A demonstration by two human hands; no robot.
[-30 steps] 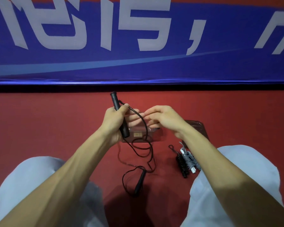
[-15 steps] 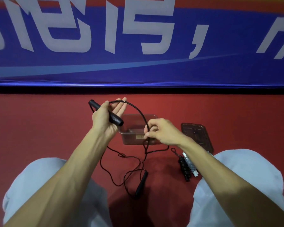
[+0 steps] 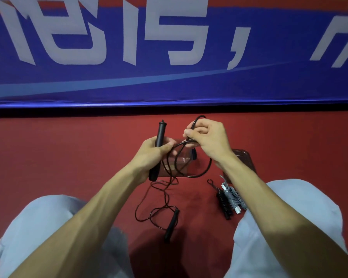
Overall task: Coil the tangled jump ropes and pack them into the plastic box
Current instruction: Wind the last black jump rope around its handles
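As the handle [image 3: 160,135] turned upright, the right hand [image 3: 209,139] lifted the rope [image 3: 207,167].

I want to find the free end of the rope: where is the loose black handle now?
In the head view the loose handle lies on the red floor, low in the centre, below the box and left of the two coiled ropes.

We count three jump ropes: one loose black rope [image 3: 172,225] at the plastic box [image 3: 189,167], one black coiled rope [image 3: 224,203] and one grey coiled rope [image 3: 234,198] right of it; one box; one lid [image 3: 243,159].
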